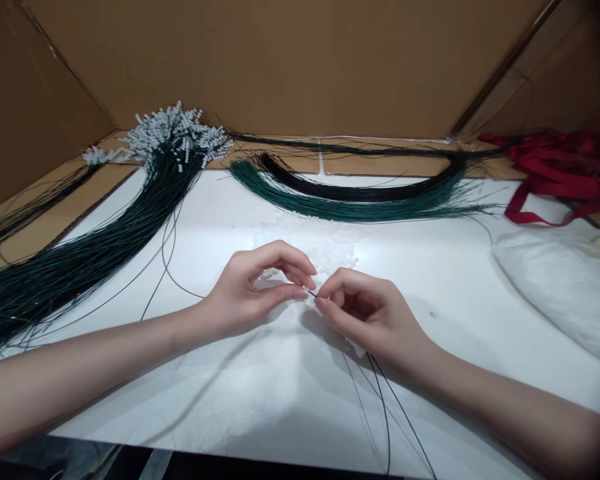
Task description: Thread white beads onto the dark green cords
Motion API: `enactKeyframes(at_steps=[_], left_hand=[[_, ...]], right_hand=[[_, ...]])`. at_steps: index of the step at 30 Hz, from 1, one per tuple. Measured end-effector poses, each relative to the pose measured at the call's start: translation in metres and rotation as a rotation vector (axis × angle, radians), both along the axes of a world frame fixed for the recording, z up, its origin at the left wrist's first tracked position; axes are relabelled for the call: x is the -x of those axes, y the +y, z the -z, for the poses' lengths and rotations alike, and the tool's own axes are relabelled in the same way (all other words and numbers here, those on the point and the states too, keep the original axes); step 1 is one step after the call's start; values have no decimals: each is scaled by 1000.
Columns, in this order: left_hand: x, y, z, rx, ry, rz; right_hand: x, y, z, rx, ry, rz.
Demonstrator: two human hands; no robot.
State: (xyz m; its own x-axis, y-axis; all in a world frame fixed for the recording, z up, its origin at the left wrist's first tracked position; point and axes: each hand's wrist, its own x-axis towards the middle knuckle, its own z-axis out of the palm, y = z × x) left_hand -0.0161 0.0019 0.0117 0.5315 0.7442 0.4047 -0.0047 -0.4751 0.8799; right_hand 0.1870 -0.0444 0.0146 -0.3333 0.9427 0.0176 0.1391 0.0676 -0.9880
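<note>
My right hand [365, 307] pinches a thin dark green wire [312, 293] between thumb and index finger, close to the wire's tip. Facing it, my left hand [265, 280] has its thumb and fingertips drawn together at that tip, around what looks like a tiny white bead [307, 289], mostly hidden by the fingers. Below my right hand, dark wire lengths [386, 413] trail toward the table's front edge. A scatter of small clear-white beads [325, 243] lies on the white board [260, 400] just behind both hands.
A thick bundle of dark green wires [115, 240] with white beaded tips [175, 137] lies at left. Loose green and black wires [360, 203] curve along the back. Red ribbon [565, 167] and a clear plastic bag [565, 287] sit at right. Cardboard walls [290, 67] enclose the board.
</note>
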Motion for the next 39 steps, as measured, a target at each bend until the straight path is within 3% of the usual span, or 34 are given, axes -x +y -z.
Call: enactKeyframes(at_steps=[39], left_hand=[[1,1,2,-21,35,12]], right_hand=[[2,1,0,-19,-10,11]])
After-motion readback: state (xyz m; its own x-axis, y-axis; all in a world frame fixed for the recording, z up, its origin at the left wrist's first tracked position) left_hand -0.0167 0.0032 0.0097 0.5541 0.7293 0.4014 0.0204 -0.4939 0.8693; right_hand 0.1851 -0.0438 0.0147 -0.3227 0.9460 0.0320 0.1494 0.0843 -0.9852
